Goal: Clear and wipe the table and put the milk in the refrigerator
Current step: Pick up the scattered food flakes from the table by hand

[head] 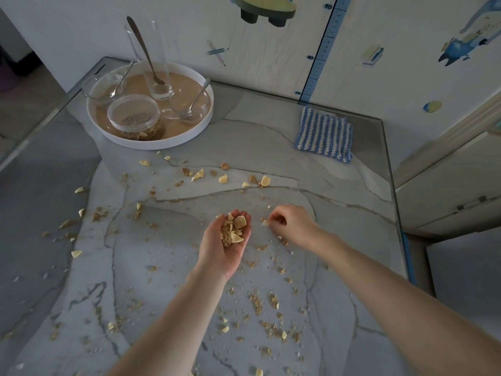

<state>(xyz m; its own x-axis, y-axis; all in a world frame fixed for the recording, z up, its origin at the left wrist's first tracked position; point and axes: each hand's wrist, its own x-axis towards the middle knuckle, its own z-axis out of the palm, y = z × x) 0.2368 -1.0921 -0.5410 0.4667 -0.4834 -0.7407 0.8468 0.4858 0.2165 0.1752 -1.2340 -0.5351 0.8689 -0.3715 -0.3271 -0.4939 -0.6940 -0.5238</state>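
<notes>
Crumbs nearest you: fine bits [271, 332] lie thick on the near part of the table [339, 213]. Leave these for the cloth, since your fingers probably won't lift them.
Left hand [226, 240]: palm up and loosely cupped under a pile [233, 230] of flakes. Keep it level and low over the table so nothing rolls off.
Right hand [290, 222]: thumb and fingertip are pinched on one flake [264, 223], just right of the cupped hand. Drop it on the pile, then work outward to the bigger pieces.
Pile: it looks close to all your palm can carry, so empty it soon.
Cloth [324, 134]: one, striped blue and white, at the far right of the table.
Tray [189, 134]: one, far left.
On the tray: one tall glass [154, 58], two bowls, one lidded jar [135, 118] and three spoons.
Big flakes on the table: a dozen or so. The crumbs are too many to count.
Milk: none in view.
</notes>
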